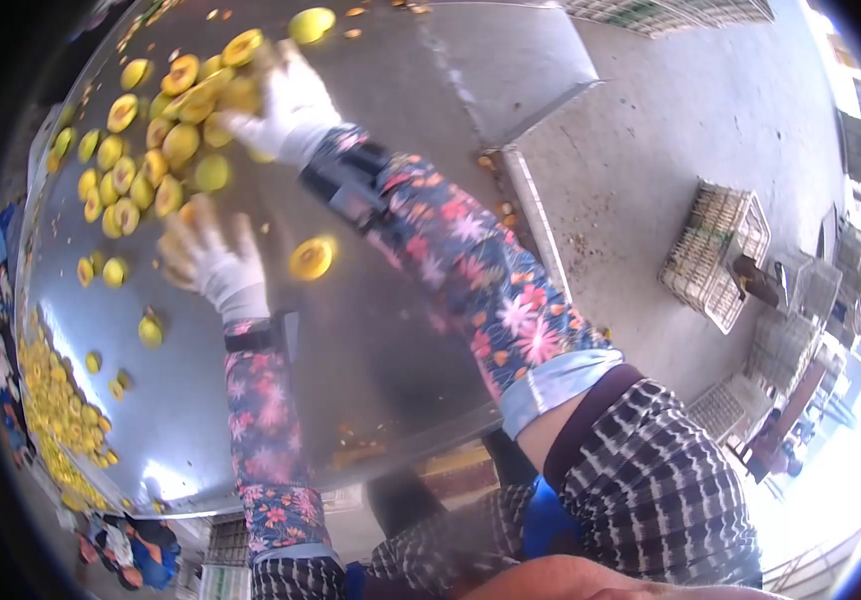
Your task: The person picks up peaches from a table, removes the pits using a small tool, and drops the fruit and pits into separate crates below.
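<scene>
A spread of halved yellow peaches (pixel 181 143), some showing brown pit hollows, lies on a metal table (pixel 351 330). My right hand (pixel 296 108), in a white glove, reaches over the far right side of the pile. Its fingers are spread against the fruit and slightly blurred. Below the pile, my left hand (pixel 216 258) has its gloved fingers apart, with the fingertips near the closest halves. A single peach half (pixel 312 258) lies cut side up to the right of that hand. Another yellow-green peach (pixel 312 24) sits beyond my right hand.
A large heap of yellow fruit (pixel 56 400) covers the table's left edge. Small brown bits lie scattered on the metal. On the floor to the right stand a pale crate (pixel 716 255) and several stacked crates (pixel 786 345). People (pixel 131 550) are at the lower left.
</scene>
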Action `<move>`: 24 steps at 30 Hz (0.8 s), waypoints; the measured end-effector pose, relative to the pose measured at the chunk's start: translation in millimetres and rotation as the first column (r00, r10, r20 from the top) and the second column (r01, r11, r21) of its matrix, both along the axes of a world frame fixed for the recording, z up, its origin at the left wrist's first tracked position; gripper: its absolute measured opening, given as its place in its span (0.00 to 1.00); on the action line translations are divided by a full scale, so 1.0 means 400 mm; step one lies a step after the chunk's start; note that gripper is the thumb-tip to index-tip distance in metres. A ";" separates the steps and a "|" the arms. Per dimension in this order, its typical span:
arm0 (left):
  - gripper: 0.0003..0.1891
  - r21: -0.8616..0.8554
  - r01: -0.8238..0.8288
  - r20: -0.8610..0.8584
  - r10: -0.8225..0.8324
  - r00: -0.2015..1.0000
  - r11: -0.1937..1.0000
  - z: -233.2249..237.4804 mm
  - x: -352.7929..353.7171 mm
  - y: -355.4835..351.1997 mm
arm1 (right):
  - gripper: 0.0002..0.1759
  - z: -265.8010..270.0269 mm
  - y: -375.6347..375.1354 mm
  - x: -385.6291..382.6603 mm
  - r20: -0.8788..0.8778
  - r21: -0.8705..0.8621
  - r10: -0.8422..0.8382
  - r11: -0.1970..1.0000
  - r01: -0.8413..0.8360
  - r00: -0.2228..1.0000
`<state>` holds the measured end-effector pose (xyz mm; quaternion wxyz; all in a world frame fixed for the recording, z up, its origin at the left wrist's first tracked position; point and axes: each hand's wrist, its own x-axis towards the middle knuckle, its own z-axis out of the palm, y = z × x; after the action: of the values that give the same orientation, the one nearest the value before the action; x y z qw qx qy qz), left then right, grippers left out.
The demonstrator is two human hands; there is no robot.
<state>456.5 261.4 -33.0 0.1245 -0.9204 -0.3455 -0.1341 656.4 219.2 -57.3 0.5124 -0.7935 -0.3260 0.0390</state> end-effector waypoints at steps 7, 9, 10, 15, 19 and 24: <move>0.35 -0.293 0.166 -0.077 -0.196 0.978 0.942 -0.135 0.209 -0.275 | 0.39 0.183 -0.506 0.074 0.192 -0.229 0.079 0.973 -0.034 0.978; 0.33 -0.261 0.135 -0.135 -0.175 0.975 0.956 -0.123 0.227 -0.293 | 0.39 0.160 -0.689 0.048 0.059 -0.384 -0.051 0.921 0.070 0.997; 0.33 -0.263 0.129 -0.154 -0.173 0.973 0.956 -0.118 0.219 -0.299 | 0.39 0.134 -0.769 0.001 -0.036 -0.463 -0.130 0.881 0.099 0.991; 0.33 -0.255 0.157 -0.150 -0.199 0.968 0.954 -0.112 0.239 -0.307 | 0.28 0.096 -0.883 -0.117 -0.537 -0.590 -0.361 0.806 -0.034 0.762; 0.33 -0.233 0.177 -0.173 -0.220 0.960 0.956 -0.121 0.240 -0.306 | 0.19 0.095 -0.889 -0.123 -0.479 -0.599 -0.391 0.800 0.033 0.786; 0.33 -0.244 0.175 -0.165 -0.219 0.962 0.954 -0.115 0.237 -0.309 | 0.18 0.082 -0.892 -0.128 -0.489 -0.596 -0.379 0.803 0.016 0.785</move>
<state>551.4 137.7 -79.1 0.0369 -0.9671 -0.2511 -0.0172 605.4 -137.8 -24.4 0.3314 -0.8870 -0.0356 0.3195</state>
